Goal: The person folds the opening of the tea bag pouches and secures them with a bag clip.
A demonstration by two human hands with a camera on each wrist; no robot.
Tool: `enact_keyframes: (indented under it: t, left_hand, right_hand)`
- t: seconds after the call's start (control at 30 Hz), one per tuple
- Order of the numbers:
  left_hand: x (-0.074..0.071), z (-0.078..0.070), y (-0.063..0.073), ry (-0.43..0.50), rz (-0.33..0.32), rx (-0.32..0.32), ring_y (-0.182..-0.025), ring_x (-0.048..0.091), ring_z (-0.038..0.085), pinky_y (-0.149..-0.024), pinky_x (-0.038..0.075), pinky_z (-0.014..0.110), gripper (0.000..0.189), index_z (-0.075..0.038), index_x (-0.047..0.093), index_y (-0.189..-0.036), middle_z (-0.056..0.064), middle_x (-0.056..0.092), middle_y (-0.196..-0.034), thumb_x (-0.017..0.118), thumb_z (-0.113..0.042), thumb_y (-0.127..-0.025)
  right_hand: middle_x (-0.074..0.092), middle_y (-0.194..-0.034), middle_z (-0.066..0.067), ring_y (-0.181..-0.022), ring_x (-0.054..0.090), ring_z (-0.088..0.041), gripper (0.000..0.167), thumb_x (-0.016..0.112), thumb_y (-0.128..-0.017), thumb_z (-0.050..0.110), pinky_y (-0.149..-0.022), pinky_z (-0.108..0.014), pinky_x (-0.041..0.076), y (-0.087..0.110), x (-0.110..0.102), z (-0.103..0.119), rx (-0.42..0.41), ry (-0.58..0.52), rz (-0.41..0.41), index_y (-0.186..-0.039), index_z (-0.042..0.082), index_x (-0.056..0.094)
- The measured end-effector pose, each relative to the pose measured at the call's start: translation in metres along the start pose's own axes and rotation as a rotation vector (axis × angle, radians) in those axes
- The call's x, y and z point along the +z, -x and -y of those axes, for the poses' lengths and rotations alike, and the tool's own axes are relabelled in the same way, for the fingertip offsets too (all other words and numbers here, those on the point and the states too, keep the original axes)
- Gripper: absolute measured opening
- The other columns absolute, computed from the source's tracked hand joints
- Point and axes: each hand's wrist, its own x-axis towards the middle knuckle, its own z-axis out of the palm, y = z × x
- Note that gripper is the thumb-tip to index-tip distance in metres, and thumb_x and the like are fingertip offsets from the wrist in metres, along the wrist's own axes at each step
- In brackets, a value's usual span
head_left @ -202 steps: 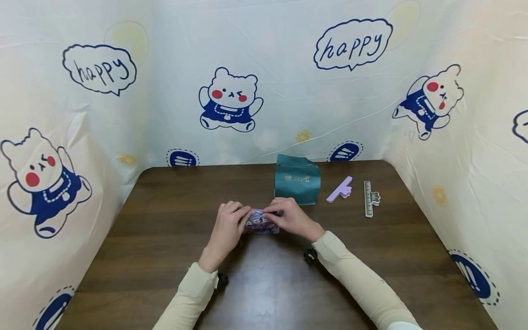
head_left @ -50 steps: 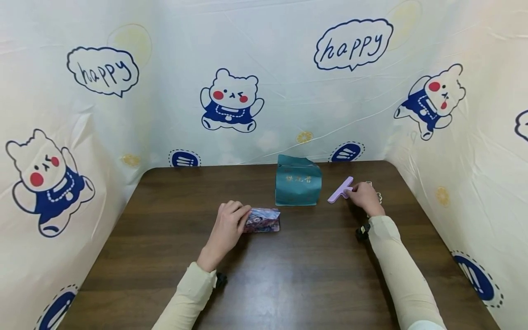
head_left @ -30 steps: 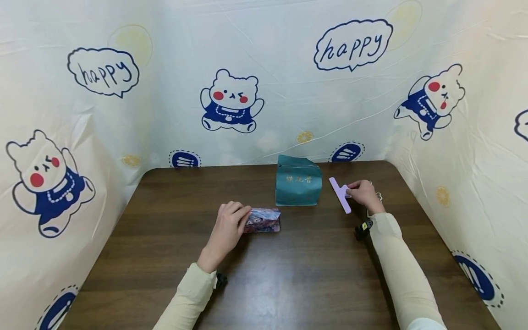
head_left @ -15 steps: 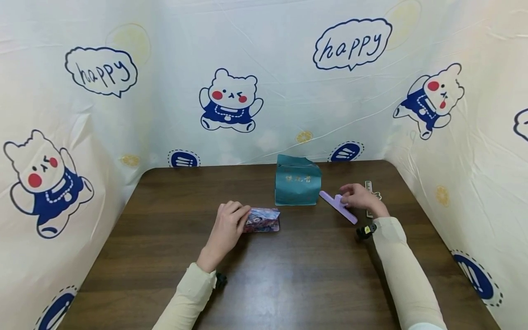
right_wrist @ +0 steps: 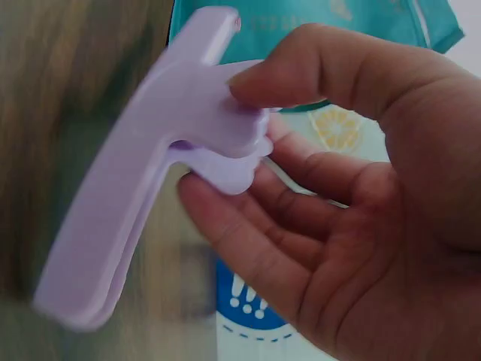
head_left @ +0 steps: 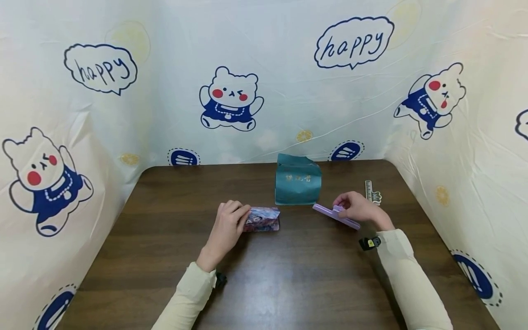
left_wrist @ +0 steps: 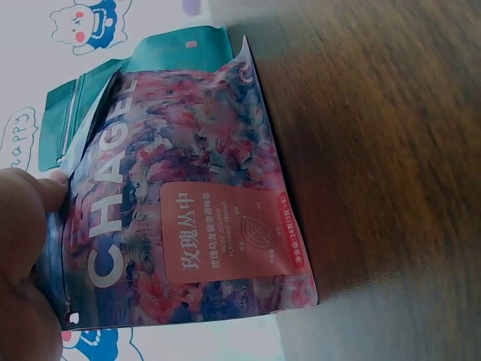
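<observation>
My left hand (head_left: 227,225) pinches the folded top of a pink-and-blue tea bag (left_wrist: 188,150) printed CHAGEE; the bag stands on the table in the left wrist view. To the right, my right hand (head_left: 359,208) holds a purple bag clip (right_wrist: 120,180) by its handles, thumb on one and fingers under the other. The clip's long bar slants down to the right in the head view, and its two bars lie close together. Between clip and tea bag there is a gap. The left hand covers the tea bag's left end in the head view.
A green pouch (head_left: 298,183) stands at the back of the brown table (head_left: 272,279), behind and between the hands. A white ruler-marked clip (head_left: 370,191) lies beyond the right hand, partly hidden by it. A printed cloth (head_left: 280,91) hangs around the table's back and sides.
The right hand left the tea bag, took the purple clip, turned it and brought it nearer and a little left. The tea bag's top is now folded over; the left hand stays on it.
</observation>
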Motion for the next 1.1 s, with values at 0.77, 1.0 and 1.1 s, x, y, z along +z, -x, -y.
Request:
enact_keyframes:
  t: [0.77,1.0,1.1]
  left_hand:
    - [-0.001,-0.001,0.002,-0.006,-0.024,0.019,-0.077,0.054,0.021,-0.072,0.034,0.035,0.011,-0.003,0.077,-0.100,0.004,0.063,-0.083,0.075,-0.002,-0.090]
    - [-0.001,-0.002,0.003,-0.011,-0.018,0.010,-0.078,0.054,0.021,-0.073,0.034,0.035,0.011,-0.003,0.077,-0.101,0.004,0.063,-0.084,0.075,-0.003,-0.090]
    - [-0.001,-0.002,0.003,-0.011,-0.015,0.009,-0.078,0.054,0.021,-0.073,0.034,0.035,0.011,-0.003,0.077,-0.101,0.004,0.063,-0.084,0.075,-0.004,-0.090]
  right_hand:
    - [0.073,-0.113,-0.009,-0.095,0.068,-0.023,0.035,0.075,-0.093,0.009,-0.087,-0.032,0.058,0.001,0.038,0.049,-0.326,-0.240,-0.083,-0.126,0.001,0.069]
    - [0.070,-0.117,-0.010,-0.098,0.066,-0.026,0.034,0.072,-0.095,0.010,-0.088,-0.031,0.058,-0.007,0.048,0.062,-0.344,-0.304,-0.088,-0.128,0.003,0.068]
    - [0.069,-0.120,-0.011,-0.101,0.065,-0.028,0.035,0.072,-0.095,0.010,-0.089,-0.033,0.057,-0.010,0.053,0.066,-0.362,-0.329,-0.092,-0.129,0.001,0.067]
